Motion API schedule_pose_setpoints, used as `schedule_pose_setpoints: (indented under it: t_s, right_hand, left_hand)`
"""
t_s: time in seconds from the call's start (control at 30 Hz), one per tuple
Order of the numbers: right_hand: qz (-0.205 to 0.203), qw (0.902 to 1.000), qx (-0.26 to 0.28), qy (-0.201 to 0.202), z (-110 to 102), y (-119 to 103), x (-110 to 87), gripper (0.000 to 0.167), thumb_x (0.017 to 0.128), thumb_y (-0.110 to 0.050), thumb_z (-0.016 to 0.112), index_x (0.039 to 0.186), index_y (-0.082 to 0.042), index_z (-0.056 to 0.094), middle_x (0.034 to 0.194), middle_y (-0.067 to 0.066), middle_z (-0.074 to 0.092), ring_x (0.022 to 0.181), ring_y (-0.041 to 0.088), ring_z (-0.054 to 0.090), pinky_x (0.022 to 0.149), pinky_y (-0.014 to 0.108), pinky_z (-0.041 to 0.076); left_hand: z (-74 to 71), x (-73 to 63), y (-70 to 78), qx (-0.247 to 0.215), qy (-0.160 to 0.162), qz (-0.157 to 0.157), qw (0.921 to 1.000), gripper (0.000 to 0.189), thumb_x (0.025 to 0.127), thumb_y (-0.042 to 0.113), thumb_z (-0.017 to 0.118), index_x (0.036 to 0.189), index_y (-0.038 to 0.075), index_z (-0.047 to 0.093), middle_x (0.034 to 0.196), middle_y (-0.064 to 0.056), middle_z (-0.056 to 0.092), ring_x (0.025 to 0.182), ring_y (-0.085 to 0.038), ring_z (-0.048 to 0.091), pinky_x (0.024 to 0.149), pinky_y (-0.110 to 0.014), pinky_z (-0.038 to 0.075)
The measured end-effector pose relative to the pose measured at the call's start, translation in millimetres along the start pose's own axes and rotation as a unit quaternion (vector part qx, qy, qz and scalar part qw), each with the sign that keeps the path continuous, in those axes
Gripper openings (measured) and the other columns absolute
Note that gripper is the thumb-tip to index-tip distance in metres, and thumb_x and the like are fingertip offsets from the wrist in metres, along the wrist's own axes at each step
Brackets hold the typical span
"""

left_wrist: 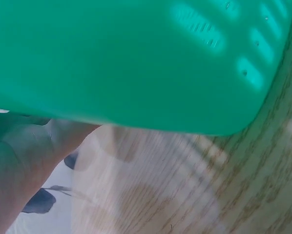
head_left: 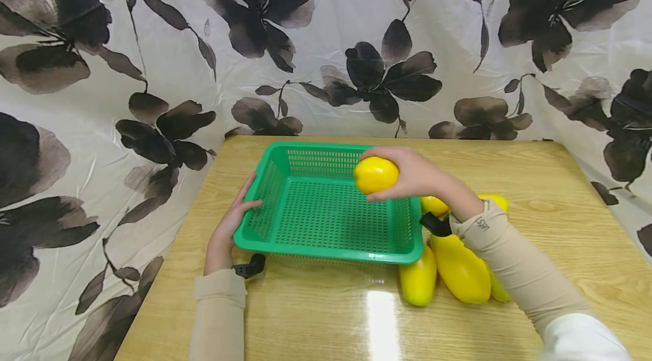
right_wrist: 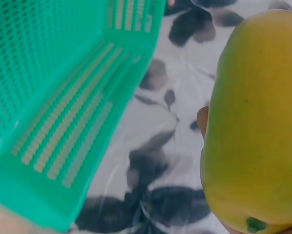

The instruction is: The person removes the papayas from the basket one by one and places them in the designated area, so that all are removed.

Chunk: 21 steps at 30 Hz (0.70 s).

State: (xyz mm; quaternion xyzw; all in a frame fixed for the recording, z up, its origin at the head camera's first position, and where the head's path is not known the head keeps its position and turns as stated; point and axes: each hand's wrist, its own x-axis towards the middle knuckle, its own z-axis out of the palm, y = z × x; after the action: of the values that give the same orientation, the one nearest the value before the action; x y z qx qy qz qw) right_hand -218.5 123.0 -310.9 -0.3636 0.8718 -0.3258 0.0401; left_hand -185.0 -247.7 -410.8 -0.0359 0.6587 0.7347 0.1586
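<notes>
A green plastic basket with slotted sides stands at the middle of the table, and nothing lies in it. My left hand grips its left rim, thumb over the edge and fingers along the outside. In the left wrist view the basket's wall covers most of that hand. Above the basket's right part, my right hand holds a yellow mango between thumb and fingers. The right wrist view shows this mango close up, greenish toward its stem end and apart from the basket.
Several more yellow mangoes, among them a large one and a smaller one, lie on the wooden table right of the basket, partly under my right forearm. A floral cloth hangs behind the table.
</notes>
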Motion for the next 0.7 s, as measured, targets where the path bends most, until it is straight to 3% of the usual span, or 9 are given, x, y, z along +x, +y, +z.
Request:
schedule_pose_setpoints:
  t_s: [0.33, 0.7]
  right_hand:
    - [0.026, 0.9986, 0.000, 0.046, -23.0, 15.6, -53.1, 0.061, 0.065, -0.033, 0.081, 0.118, -0.018, 0.056, 0.105, -0.001, 0.060, 0.081, 0.017, 0.054, 0.067, 0.034, 0.047]
    - [0.072, 0.9928, -0.007, 0.096, -32.5, 30.0, -103.7, 0.060, 0.066, -0.029, 0.082, 0.119, -0.019, 0.055, 0.112, 0.001, 0.059, 0.085, 0.017, 0.054, 0.070, 0.037, 0.047]
  left_hand:
    - [-11.4, 10.2, -15.3, 0.011, -0.004, 0.010, 0.9999, 0.069, 0.096, 0.006, 0.038, 0.147, 0.034, 0.002, 0.152, -0.002, -0.007, 0.129, -0.035, 0.020, 0.084, -0.030, 0.043]
    - [-12.3, 12.4, -19.6, 0.029, 0.009, 0.009, 0.9995, 0.067, 0.096, 0.011, 0.040, 0.146, 0.040, 0.006, 0.152, 0.002, -0.009, 0.127, -0.038, 0.022, 0.083, -0.037, 0.045]
